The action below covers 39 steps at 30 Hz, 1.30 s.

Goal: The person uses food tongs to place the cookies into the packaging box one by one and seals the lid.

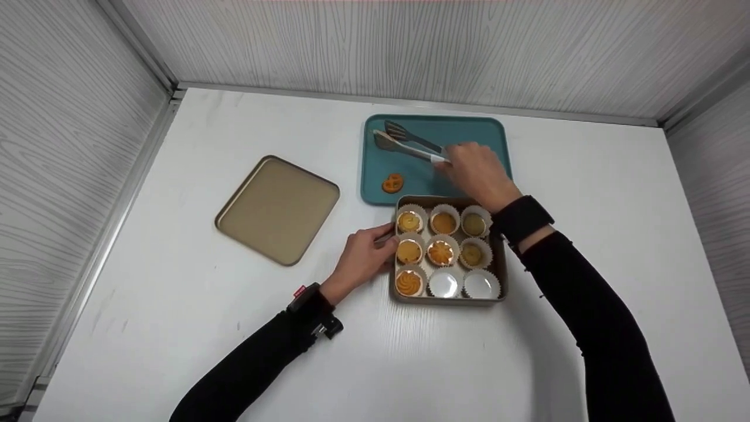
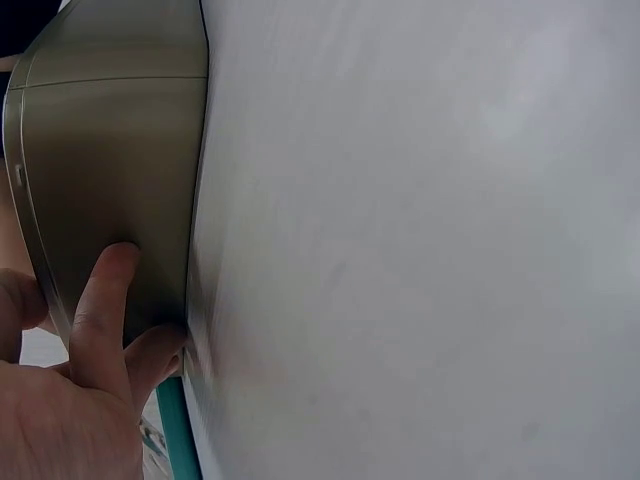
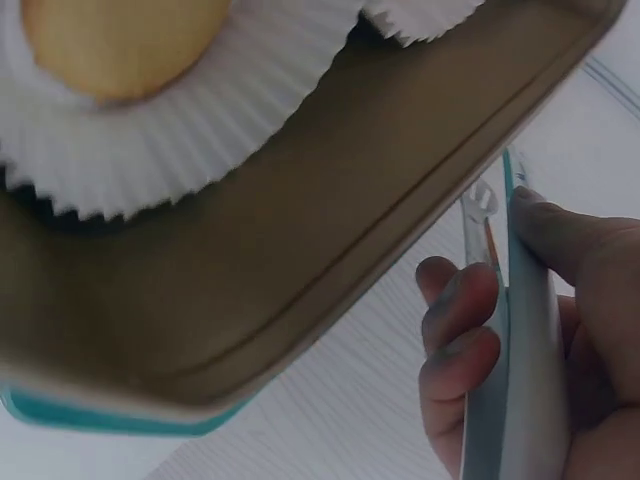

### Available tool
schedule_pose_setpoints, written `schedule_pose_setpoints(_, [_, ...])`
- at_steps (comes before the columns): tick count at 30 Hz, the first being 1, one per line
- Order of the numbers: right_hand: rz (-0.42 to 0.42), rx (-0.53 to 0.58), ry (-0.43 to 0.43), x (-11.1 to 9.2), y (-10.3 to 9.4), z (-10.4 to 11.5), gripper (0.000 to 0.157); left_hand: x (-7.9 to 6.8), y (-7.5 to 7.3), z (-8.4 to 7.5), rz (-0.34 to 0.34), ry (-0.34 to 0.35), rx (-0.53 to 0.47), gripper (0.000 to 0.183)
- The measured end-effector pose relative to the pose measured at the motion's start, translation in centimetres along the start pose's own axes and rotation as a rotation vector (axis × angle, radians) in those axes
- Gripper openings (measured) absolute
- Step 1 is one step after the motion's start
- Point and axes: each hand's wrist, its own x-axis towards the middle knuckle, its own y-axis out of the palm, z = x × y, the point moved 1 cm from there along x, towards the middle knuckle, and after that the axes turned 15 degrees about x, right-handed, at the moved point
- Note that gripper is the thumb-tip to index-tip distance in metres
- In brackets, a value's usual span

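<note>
My right hand (image 1: 477,173) grips a pair of tongs (image 1: 417,153) above the teal tray (image 1: 433,181), their two heads apart and holding nothing. In the right wrist view, fingers and thumb wrap the tongs' pale handles (image 3: 530,360). A pretzel-shaped cookie (image 1: 392,183) lies on the tray near its front left corner. In front stands a square gold tin (image 1: 451,301) with rows of white paper cups; most hold cookies, while two front cups (image 1: 481,285) hold none. My left hand (image 1: 363,258) holds the tin's left side, fingers against the outer wall (image 2: 120,180), thumb at the rim.
A square gold lid (image 1: 278,211) lies on the white table (image 1: 176,281), left of the tin. Grey wood-grain panels (image 1: 410,47) border the table at the back and sides. The tin stands close against the tray's front edge.
</note>
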Motion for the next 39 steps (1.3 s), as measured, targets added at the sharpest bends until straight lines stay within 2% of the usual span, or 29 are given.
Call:
schedule_pose_setpoints(4, [0.008, 0.010, 0.000, -0.7, -0.5, -0.2, 0.031, -0.1, 0.0, -0.1, 0.003, -0.003, -0.001, 0.047])
schedule_pose_setpoints(12, [0.056, -0.045, 0.029, -2.2, -2.2, 0.0, 0.033, -0.1, -0.1, -0.1, -0.001, 0.000, 0.016, 0.047])
schedule_pose_setpoints(25, [0.053, -0.031, 0.059, -5.8, -4.2, -2.0, 0.028, 0.0, -0.1, -0.1, 0.013, -0.001, -0.006, 0.048])
schedule_pose_setpoints(32, [0.044, -0.029, 0.073, -8.1, -4.5, -2.9, 0.023, 0.0, -0.1, -0.1, 0.013, -0.010, -0.023, 0.048])
schedule_pose_setpoints(39, [0.020, -0.055, 0.046, -9.1, -3.7, -3.3, 0.026, 0.1, 0.1, 0.0, -0.006, 0.008, 0.006, 0.047])
